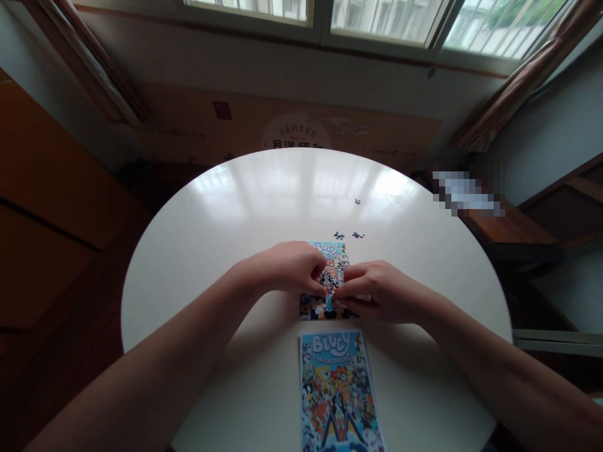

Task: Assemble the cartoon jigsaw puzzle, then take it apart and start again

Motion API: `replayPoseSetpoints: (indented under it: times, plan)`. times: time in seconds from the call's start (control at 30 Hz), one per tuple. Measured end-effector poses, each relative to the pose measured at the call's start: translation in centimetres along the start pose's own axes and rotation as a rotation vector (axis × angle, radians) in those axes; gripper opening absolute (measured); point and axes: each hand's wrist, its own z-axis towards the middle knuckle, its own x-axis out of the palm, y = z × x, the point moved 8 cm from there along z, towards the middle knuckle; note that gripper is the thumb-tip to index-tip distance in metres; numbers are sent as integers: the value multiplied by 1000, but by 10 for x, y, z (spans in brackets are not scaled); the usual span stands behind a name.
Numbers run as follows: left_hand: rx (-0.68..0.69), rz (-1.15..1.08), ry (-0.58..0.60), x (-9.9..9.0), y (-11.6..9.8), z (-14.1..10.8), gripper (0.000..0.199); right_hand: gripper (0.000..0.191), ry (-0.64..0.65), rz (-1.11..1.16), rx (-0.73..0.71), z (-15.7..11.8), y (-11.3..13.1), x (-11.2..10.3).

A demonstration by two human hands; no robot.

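Lower centre of the frame, nearest: one printed sheet (336, 392), laid flat, with "Bluey" lettering at its top.

Centre, just beyond: one small puzzle (336, 252), similarly printed, set flat on the white worktop (179, 251) and partly covered by both hands.

Left hand (292, 267): placed over the puzzle's left side, fingers bent, tips lowered to its surface. Right hand (377, 289): placed at the right edge, fingers curled, tips brought close to the left ones. A light-blue patch (328, 302) is seen between them; whether it is gripped by either hand cannot be told.

Above the puzzle: two dark loose pieces (339, 235) (358, 235), lying apart; farther off, one more small piece (357, 201).

Upper frame, farthest: a printed panel (174, 132) below the window (381, 22).

Risks, as judged: joined parts could be lifted or split by uneven pressure of the fingers; the puzzle could be skewed on the smooth worktop by a sideways push; the nearer loose pieces could be scattered by a brushing knuckle.
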Motion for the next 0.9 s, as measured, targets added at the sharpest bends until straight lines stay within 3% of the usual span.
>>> replayPoseSetpoints:
  times: [0.13, 0.4, 0.63, 0.73, 0.83, 0.9]
  plan:
    - [20, 0, -14, 0, 2, -1, 32, 13, -9, -63, 24, 2, 4, 1]
    - [49, -15, -18, -5, -1, -6, 28, 17, -2, 19, 77, 7, -2, 5]
    - [22, -28, 3, -4, 2, -5, 26, 18, 99, 62, 58, 11, 2, -4]
    - [8, -25, 0, -2, 5, -3, 26, 21, 59, 110, 126, 15, -19, -20]
    - [-13, -12, -6, -2, 7, -2, 25, 20, -85, 69, 343, 16, -66, -44]
    - [-29, -11, -2, -2, 6, -3, 25, 23, -107, -42, 493, 15, -96, -53]
